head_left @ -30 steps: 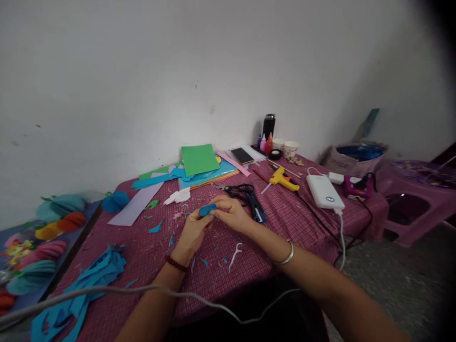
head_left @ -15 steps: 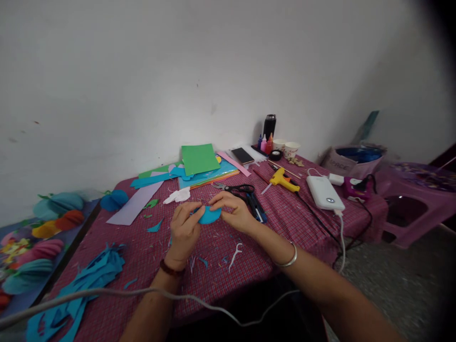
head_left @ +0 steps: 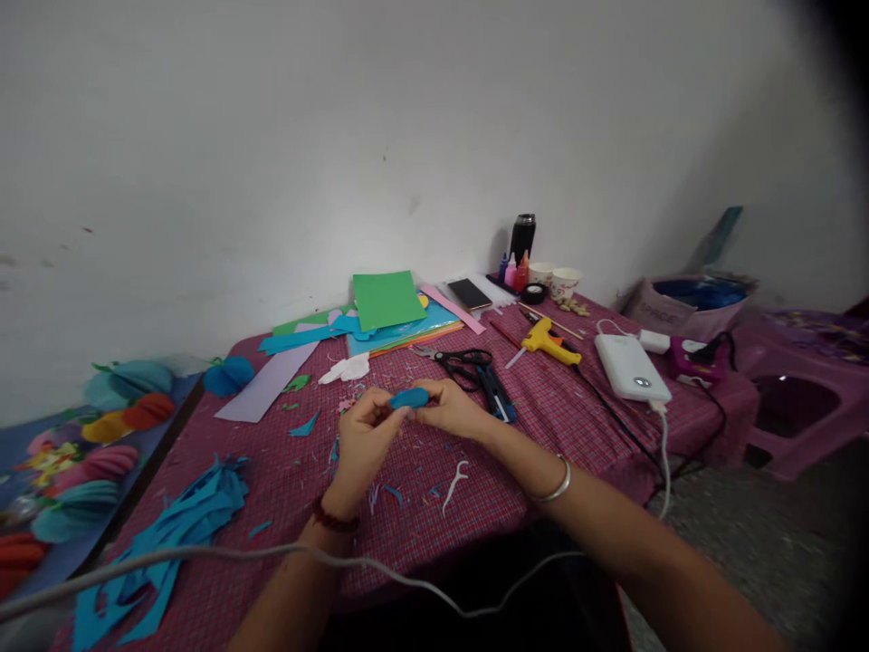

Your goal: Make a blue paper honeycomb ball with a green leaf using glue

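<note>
A small piece of blue paper (head_left: 409, 397) is pinched between my two hands above the middle of the table. My left hand (head_left: 367, 433) grips its left end, fingers closed. On its right end, the thumb and fingers of my right hand (head_left: 448, 407) are closed too. The paper is seen nearly edge-on, and its ends are hidden by my fingertips. Just beyond my right hand lie black-handled scissors (head_left: 463, 359) and a blue utility knife (head_left: 498, 395). A white floss pick (head_left: 454, 487) rests nearer the table's front edge.
Blue paper scraps (head_left: 183, 525) are heaped at the left. Green paper (head_left: 388, 300) lies at the back. On the right are a yellow glue gun (head_left: 549, 342) and a white power bank (head_left: 633, 367). A pale cable (head_left: 380, 568) crosses in front of my forearms. Paper fruit shapes (head_left: 128, 385) sit far left.
My hands have tilted the blue paper, so its broad face now shows as a narrower strip. The whole view has shifted slightly, moving the table's things to the right.
</note>
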Tool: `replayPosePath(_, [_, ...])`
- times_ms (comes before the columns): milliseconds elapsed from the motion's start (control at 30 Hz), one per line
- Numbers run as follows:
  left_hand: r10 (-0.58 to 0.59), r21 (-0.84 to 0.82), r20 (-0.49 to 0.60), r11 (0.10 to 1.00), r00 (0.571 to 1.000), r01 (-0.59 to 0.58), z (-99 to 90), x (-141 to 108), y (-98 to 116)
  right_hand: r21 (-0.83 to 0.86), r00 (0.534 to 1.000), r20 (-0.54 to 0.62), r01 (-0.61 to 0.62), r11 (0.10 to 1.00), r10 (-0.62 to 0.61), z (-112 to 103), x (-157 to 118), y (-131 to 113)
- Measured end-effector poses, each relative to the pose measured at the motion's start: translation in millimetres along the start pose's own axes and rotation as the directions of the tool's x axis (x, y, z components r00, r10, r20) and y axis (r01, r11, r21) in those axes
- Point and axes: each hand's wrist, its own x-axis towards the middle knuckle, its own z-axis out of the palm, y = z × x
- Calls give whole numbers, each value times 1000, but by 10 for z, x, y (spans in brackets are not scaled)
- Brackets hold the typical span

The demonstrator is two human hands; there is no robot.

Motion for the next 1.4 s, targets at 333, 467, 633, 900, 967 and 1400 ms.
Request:
replayPosePath(333, [-107,61,-101,992,989,114,-72,15,68,89,976,107,-202,975,192,2,-8,29])
replayPosePath(467, [-197,61,-52,978,979,200,-121,110,-35,52,959,106,-269,962,263,-31,-15,69])
replayPosePath(633, [-281,22,102,960,954,281,-124,182,-98,-47,944,146,-291,956,295,-74,-10,73])
replayPosePath(900, [-435,-20,356,882,827,472,-148,129,-63,-81,976,23,-215,973,218,-102,28,5])
replayPosePath(967, [-464,-41,428,847,776,530,-148,118,-62,-80,980,-6,-197,977,198,-83,34,11])
replayPosePath(1400, [-510,-450,390,621,767,642,-29,125,-139,70,961,-64,-264,962,269,-17,36,95])
